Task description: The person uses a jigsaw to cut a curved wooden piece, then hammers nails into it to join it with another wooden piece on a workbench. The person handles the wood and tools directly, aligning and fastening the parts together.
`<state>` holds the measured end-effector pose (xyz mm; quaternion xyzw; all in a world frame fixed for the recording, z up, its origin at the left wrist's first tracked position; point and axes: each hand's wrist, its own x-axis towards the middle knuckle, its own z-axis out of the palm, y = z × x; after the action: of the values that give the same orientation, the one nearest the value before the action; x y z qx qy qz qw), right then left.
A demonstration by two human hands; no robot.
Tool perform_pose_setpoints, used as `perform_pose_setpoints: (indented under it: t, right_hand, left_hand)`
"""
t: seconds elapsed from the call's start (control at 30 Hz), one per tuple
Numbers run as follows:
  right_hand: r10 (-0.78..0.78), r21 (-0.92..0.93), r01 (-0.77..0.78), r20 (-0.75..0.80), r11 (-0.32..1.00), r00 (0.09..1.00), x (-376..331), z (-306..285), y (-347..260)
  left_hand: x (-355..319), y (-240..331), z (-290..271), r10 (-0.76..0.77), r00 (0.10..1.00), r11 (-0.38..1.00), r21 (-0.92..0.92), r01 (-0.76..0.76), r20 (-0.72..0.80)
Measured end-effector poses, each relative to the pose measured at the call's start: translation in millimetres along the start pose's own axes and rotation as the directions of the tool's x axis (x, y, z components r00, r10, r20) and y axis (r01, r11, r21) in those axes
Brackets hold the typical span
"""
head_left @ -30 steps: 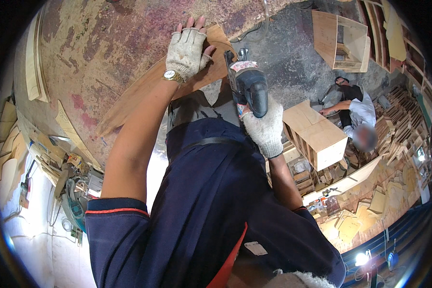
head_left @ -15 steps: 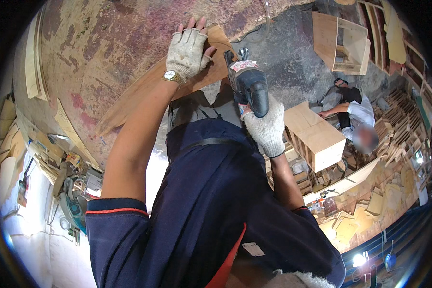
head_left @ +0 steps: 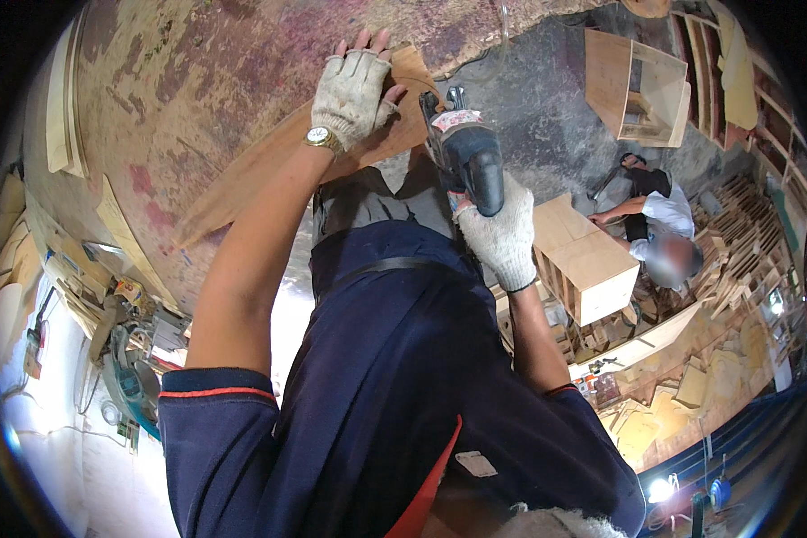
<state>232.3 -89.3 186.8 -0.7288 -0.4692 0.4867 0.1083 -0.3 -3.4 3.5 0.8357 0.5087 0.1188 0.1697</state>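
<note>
One right hand (head_left: 502, 238), gloved, is at 2 o'clock from the view's centre, its fingers wrapped round one black power tool (head_left: 477, 161); their undersides are hidden. The tool, at 1 o'clock, overlaps the right end of one board (head_left: 411, 117); whether its front touches the wood cannot be confirmed. One left hand (head_left: 351, 97), gloved, between 11 and 12 o'clock, lies flat on the board, thumb apart, fingers slightly spread and grasping nothing, bare tips past the upper edge. One watch (head_left: 323, 136) is on that wrist. The board stretches from 12 to 9 o'clock across one stained worktop (head_left: 152, 125). One slender offcut (head_left: 125, 229) lies at 9 o'clock; at least two pale strips (head_left: 60, 117) lie at 10.

Farther out, one cabinet (head_left: 592, 244) stands at 3 o'clock. Beyond it, between 2 and 3, one co-worker (head_left: 665, 213) is bent low. One open box (head_left: 607, 81) stands between 1 and 2. One lit lamp (head_left: 661, 490) shows between 4 and 5.
</note>
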Motion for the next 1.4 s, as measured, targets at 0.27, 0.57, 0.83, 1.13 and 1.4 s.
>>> perform_pose_setpoints:
  t: [0.27,0.57,0.83,1.13,1.4]
  right_hand:
    - [-0.021,-0.011,0.021,0.01,1.0,1.0,2.9,-4.5,-3.5]
    - [-0.109,-0.08,0.114,0.062,0.99,0.992,14.6,-13.8,-3.3]
    - [-0.162,-0.138,0.174,0.093,0.975,0.982,26.4,-30.0,-8.3]
    - [-0.084,-0.1,0.07,-0.143,0.993,0.986,-19.3,-23.9,26.9]
    - [-0.01,-0.143,-0.011,-0.151,0.99,0.989,-57.4,-24.1,48.9]
  left_hand:
    - [0.9,0.5,-0.1,-0.008,1.0,0.999,0.04,0.008,-0.014]
    - [-0.6,0.9,2.4,-0.023,0.999,0.994,0.103,0.018,0.04]
    - [0.0,2.6,1.0,0.004,0.998,0.993,0.119,0.003,-0.059]
    - [-67.5,18.1,-38.1,-0.098,0.994,0.994,0.059,0.095,0.04]
    - [-67.5,15.3,-42.4,0.031,0.979,1.0,-0.005,-0.031,0.199]
